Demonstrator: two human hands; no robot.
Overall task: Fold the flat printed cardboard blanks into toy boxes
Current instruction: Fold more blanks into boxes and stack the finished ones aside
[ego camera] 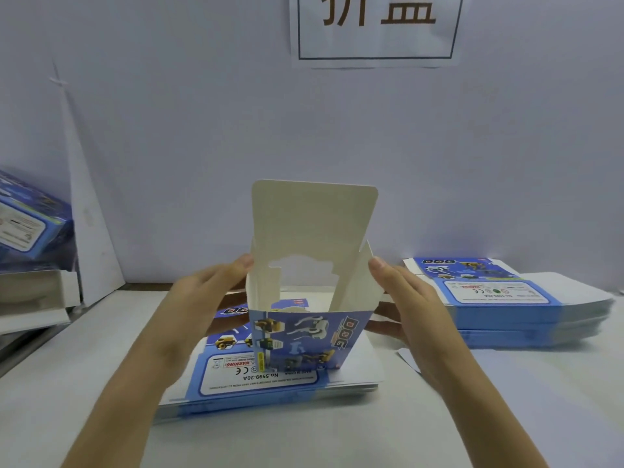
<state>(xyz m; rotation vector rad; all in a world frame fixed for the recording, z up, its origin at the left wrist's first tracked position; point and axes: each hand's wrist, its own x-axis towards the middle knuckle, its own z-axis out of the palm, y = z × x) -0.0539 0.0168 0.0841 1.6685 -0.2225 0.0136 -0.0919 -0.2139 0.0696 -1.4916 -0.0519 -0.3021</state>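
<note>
Where the white table (84, 383) meets the pale wall (169, 146), a half-folded box (304, 336) is held upright at frame centre, gripped at its sides by the left hand (202, 298) and right hand (415, 305), over a stack of blanks (263, 390). A second stack (506, 305) is laid at right, and a sign (374, 38) is seen top centre.

Both bare forearms enter from the lower corners and converge toward the centre, palms facing each other. The right hand (413, 305) grips the right side of the upright box (304, 336), thumb raised along the side flap, fingers (381, 319) reaching behind. The left hand (202, 298) mirrors this grip on the left side.
</note>
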